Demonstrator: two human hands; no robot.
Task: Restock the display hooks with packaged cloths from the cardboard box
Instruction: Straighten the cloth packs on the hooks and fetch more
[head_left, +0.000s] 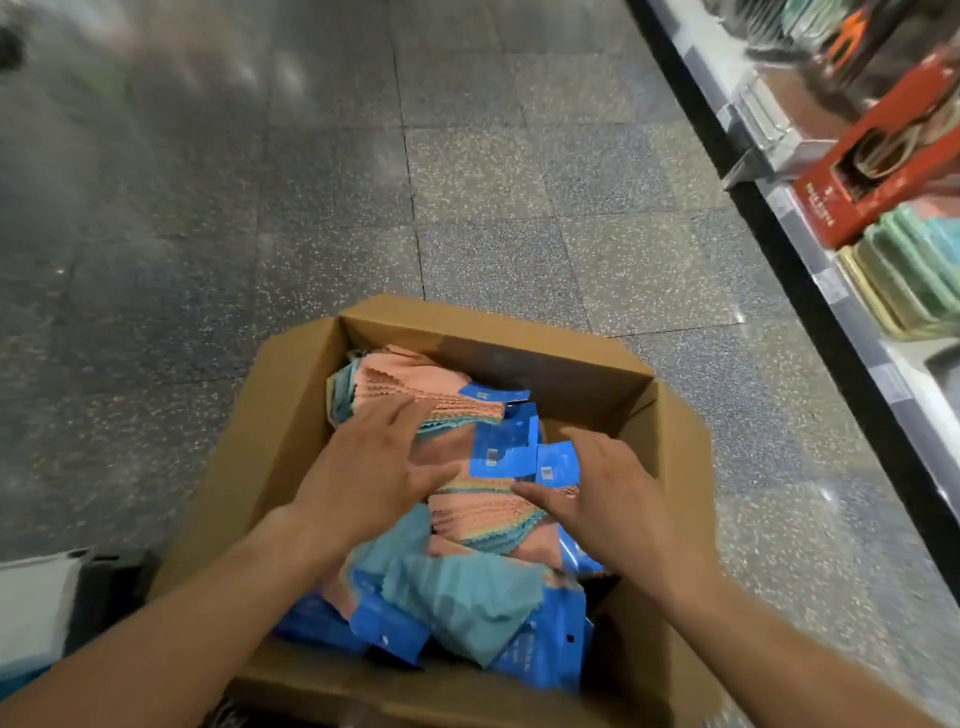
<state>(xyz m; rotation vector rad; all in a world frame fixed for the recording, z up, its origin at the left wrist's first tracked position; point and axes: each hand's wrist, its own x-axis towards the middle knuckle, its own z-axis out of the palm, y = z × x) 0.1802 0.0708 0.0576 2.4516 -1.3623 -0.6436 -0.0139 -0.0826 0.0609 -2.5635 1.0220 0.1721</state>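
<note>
An open cardboard box (291, 415) stands on the floor below me, full of packaged cloths (483, 512) in orange and teal with blue card headers. My left hand (369, 467) lies flat on the pile at the left, fingers straight and spread. My right hand (613, 493) reaches in from the right, thumb stretched toward the orange pack in the middle and fingers over the blue headers (506, 449). Neither hand grips a pack. No display hooks are in view.
A shop shelf (810, 234) runs along the right edge, carrying a red product box (883, 161) and green and gold packs (914, 270). Speckled floor tiles (467, 182) stretch ahead. A white and dark object (67, 608) sits at the lower left beside the box.
</note>
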